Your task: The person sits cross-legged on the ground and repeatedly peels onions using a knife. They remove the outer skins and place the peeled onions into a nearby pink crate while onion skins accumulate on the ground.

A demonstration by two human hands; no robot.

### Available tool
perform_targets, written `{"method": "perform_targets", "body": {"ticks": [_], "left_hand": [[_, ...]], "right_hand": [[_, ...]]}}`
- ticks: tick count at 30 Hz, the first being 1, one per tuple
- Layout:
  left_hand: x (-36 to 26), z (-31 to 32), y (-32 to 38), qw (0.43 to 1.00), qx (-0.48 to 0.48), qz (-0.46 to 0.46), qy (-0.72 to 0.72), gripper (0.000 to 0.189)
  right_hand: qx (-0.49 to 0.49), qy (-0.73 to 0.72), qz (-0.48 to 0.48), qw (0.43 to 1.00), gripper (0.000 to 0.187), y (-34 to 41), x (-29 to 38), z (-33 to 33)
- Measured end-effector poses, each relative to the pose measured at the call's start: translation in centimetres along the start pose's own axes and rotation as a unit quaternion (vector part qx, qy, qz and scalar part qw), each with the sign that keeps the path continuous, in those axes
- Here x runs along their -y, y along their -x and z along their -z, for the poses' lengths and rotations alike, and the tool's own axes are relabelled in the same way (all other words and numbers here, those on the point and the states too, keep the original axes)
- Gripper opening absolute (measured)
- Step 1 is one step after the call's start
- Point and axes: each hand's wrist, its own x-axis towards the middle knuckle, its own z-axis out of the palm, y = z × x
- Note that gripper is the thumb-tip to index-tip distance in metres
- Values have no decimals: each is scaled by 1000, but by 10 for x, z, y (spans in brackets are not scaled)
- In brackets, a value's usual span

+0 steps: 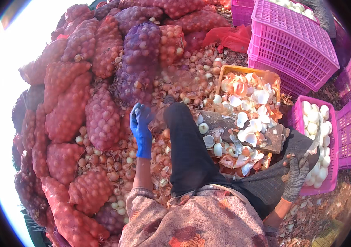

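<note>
My left hand point(141, 119), in a blue knitted glove, is raised over the loose onions with its fingers curled. Whether anything lies inside those fingers is hidden. By my right thigh, my right hand point(295, 177) wears a grey glove with bare fingertips and grips a knife point(316, 137), its blade pointing away from me. Between my knees a wooden board point(218, 122) lies across a yellow crate point(246, 70) heaped with onion skins point(251, 126). One peeled onion point(203, 128) rests at the board's left end. A pink crate of peeled white onions point(335, 154) stands beyond my right knee.
Red mesh sacks of onions point(67, 95) are piled along the left and back, with a purple mesh sack point(140, 58) among them. Loose unpeeled onions point(110, 166) and dry skins cover the ground. Pink plastic crates point(292, 46) are stacked at the back right.
</note>
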Motion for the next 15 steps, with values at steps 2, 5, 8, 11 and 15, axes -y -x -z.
{"method": "perform_targets", "body": {"ticks": [2, 5, 8, 11, 15], "left_hand": [[24, 121, 34, 989, -143, 19, -18, 32], [58, 218, 139, 944, -295, 146, -23, 26], [118, 232, 268, 859, -425, 284, 9, 21], [164, 187, 381, 818, -381, 428, -36, 29], [171, 146, 378, 802, -225, 496, -247, 41]], "right_hand": [[227, 15, -64, 972, 17, -8, -17, -47], [350, 102, -120, 923, 17, -38, -63, -116], [421, 163, -109, 885, 17, -67, -97, -170], [424, 254, -110, 862, 16, -94, -118, -202], [403, 357, -40, 842, 22, -144, -191, -183]]}}
